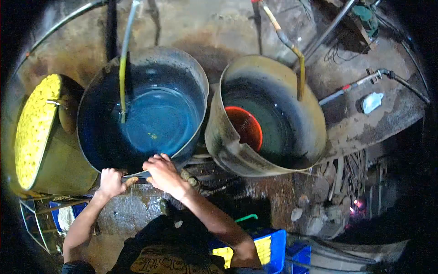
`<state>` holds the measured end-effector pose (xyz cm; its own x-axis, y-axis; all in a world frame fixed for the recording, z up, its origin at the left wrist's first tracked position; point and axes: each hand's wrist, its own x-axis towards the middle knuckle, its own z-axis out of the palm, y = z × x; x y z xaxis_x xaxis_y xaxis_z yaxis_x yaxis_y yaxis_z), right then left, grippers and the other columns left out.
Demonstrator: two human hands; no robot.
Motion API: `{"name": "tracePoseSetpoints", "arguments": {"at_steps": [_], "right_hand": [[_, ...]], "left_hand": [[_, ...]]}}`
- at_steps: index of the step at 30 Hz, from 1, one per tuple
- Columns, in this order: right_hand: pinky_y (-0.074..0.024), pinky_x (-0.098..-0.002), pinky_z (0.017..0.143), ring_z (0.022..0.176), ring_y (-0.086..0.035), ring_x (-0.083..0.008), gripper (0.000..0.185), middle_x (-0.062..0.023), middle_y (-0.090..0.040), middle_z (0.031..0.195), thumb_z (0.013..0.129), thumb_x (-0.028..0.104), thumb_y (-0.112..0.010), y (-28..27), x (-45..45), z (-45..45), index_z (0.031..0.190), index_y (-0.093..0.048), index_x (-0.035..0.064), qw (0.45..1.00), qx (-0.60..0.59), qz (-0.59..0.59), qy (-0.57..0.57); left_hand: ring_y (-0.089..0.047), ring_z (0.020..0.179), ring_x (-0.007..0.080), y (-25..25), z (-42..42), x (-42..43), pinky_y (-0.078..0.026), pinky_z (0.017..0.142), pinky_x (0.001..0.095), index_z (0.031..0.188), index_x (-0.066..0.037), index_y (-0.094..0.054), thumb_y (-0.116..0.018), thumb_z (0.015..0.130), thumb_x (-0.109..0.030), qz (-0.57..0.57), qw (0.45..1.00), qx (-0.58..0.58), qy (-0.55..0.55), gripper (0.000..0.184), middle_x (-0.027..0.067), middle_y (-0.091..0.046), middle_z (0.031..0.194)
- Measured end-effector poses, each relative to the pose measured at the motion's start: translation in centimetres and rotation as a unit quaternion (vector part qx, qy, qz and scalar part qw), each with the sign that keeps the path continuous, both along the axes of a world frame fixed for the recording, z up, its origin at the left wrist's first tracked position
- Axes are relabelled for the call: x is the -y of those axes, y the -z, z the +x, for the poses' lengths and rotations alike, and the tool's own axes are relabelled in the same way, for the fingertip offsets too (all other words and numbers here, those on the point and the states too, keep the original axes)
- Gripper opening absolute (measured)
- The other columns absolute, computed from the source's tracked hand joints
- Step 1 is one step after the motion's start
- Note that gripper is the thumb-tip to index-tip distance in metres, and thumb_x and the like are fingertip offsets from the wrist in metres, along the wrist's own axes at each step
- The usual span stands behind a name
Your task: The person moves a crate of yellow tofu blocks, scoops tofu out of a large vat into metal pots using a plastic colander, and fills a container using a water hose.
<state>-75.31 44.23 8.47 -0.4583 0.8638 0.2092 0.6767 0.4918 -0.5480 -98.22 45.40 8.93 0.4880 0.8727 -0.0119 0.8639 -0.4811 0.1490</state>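
A large round vat [199, 68] with dark inner walls stands in front of me, bluish liquid low inside it. On its near rim, my left hand [112, 182] is closed, fingers hooked over the edge and thumb below. A little to the right, my right hand [164, 174] grips the same rim, its fingers curled over to the inside. The hose [122, 82] reaches down into this vat from above. A small yellow bit [152, 136] shows in the liquid. Just below my right hand is a pipe fitting or valve [189, 178].
A second vat [269, 68] on the right holds dark liquid and a red bucket [257, 123]; another hose [301, 73] hangs in it. At left stands a container of yellow pieces [39, 128]. Blue crates [279, 251] and firewood [340, 178] lie nearer me.
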Motion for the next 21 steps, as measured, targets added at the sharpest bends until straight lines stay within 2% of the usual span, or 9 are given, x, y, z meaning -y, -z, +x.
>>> {"name": "tracePoseSetpoints", "arguments": {"at_steps": [1, 2, 4, 6, 7, 12, 13, 15, 21], "right_hand": [[-0.0395, -0.0404, 0.091, 0.110, -0.050, -0.0267, 0.031, -0.0126, -0.060, 0.105, 0.068, 0.009, -0.074, -1.6, -0.2, 1.4, 0.095, -0.061, 0.0031, 0.988, -0.135, -0.076, 0.006], [-0.0408, -0.0413, 0.092, 0.105, -0.053, -0.0298, 0.030, -0.0137, -0.059, 0.103, 0.069, 0.009, -0.073, -3.6, 0.0, 3.9, 0.096, -0.061, 0.0035, 0.976, -0.193, 0.073, 0.063], [-0.0442, -0.0438, 0.085, 0.096, -0.056, -0.0340, 0.032, -0.0148, -0.060, 0.099, 0.068, 0.010, -0.069, -5.1, -1.2, 10.5, 0.098, -0.061, 0.0048, 0.951, -0.146, 0.201, 0.184], [-0.0477, -0.0413, 0.082, 0.092, -0.060, -0.0329, 0.025, -0.0148, -0.063, 0.096, 0.073, 0.011, -0.068, -6.0, -1.4, 18.5, 0.097, -0.063, 0.0049, 0.921, -0.187, 0.042, 0.338], [-0.0493, -0.0404, 0.080, 0.089, -0.063, -0.0318, 0.026, -0.0161, -0.064, 0.091, 0.075, 0.013, -0.070, -6.4, -1.8, 22.7, 0.099, -0.063, 0.0039, 0.908, -0.045, 0.165, 0.382], [-0.0476, -0.0373, 0.089, 0.101, -0.063, -0.0319, 0.043, -0.0210, -0.066, 0.107, 0.076, 0.026, -0.072, 0.9, -7.2, 42.8, 0.110, -0.064, 0.0009, 0.875, 0.023, -0.132, 0.465], [-0.0506, -0.0337, 0.073, 0.084, -0.065, -0.0199, 0.036, -0.0132, -0.068, 0.087, 0.078, 0.024, -0.072, 2.8, -8.0, 45.6, 0.100, -0.063, -0.0034, 0.874, 0.102, -0.130, 0.457], [-0.0502, -0.0427, 0.069, 0.082, -0.063, -0.0245, 0.045, -0.0165, -0.065, 0.088, 0.082, 0.029, -0.066, 5.8, -10.0, 49.7, 0.112, -0.059, -0.0040, 0.799, 0.109, -0.332, 0.490], [-0.0492, -0.0398, 0.074, 0.083, -0.062, -0.0239, 0.051, -0.0159, -0.063, 0.099, 0.081, 0.028, -0.066, 12.8, -14.5, 54.5, 0.121, -0.055, -0.0013, 0.766, 0.104, -0.446, 0.451]], "left_hand": [[-0.065, 0.056, 0.0310, -0.6, 0.5, -0.3, -0.050, 0.053, 0.0397, 0.077, -0.007, -0.073, -0.067, 0.074, -0.056, -0.008, 1.000, 0.014, 0.012, 0.049, 0.0152, -0.065, 0.062], [-0.065, 0.056, 0.0310, -1.0, 0.9, -0.5, -0.050, 0.053, 0.0397, 0.077, -0.007, -0.073, -0.067, 0.074, -0.056, -0.020, 0.999, 0.013, 0.021, 0.049, 0.0152, -0.065, 0.062], [-0.062, 0.054, 0.0332, -1.3, 1.6, -0.8, -0.049, 0.053, 0.0418, 0.071, -0.007, -0.071, -0.069, 0.072, -0.056, -0.037, 0.999, 0.027, -0.001, 0.049, 0.0173, -0.062, 0.058], [-0.062, 0.053, 0.0331, -2.2, 3.0, -1.1, -0.050, 0.054, 0.0431, 0.071, -0.007, -0.071, -0.066, 0.077, -0.050, -0.140, 0.989, -0.053, -0.006, 0.044, 0.0185, -0.061, 0.057], [-0.062, 0.050, 0.0283, -1.5, 4.1, -1.3, -0.050, 0.051, 0.0405, 0.075, -0.006, -0.071, -0.066, 0.080, -0.045, -0.115, 0.993, -0.023, 0.024, 0.040, 0.0162, -0.061, 0.055], [-0.065, 0.057, 0.0299, 0.5, 11.9, -2.6, -0.052, 0.055, 0.0407, 0.083, -0.007, -0.070, -0.064, 0.082, -0.031, -0.076, 0.996, 0.042, 0.028, 0.024, 0.0162, -0.063, 0.062], [-0.066, 0.064, 0.0301, -0.6, 12.9, -3.1, -0.053, 0.061, 0.0409, 0.086, -0.011, -0.070, -0.065, 0.079, -0.031, -0.124, 0.992, -0.011, -0.005, 0.022, 0.0135, -0.066, 0.068], [-0.066, 0.065, 0.0297, -1.1, 13.5, -3.3, -0.053, 0.061, 0.0408, 0.087, -0.012, -0.070, -0.066, 0.079, -0.033, -0.131, 0.990, -0.027, -0.040, 0.023, 0.0125, -0.066, 0.070], [-0.067, 0.071, 0.0271, -2.3, 14.4, -2.2, -0.054, 0.061, 0.0400, 0.089, -0.016, -0.069, -0.066, 0.076, -0.045, -0.200, 0.968, -0.056, -0.141, 0.032, 0.0085, -0.068, 0.077]]}}
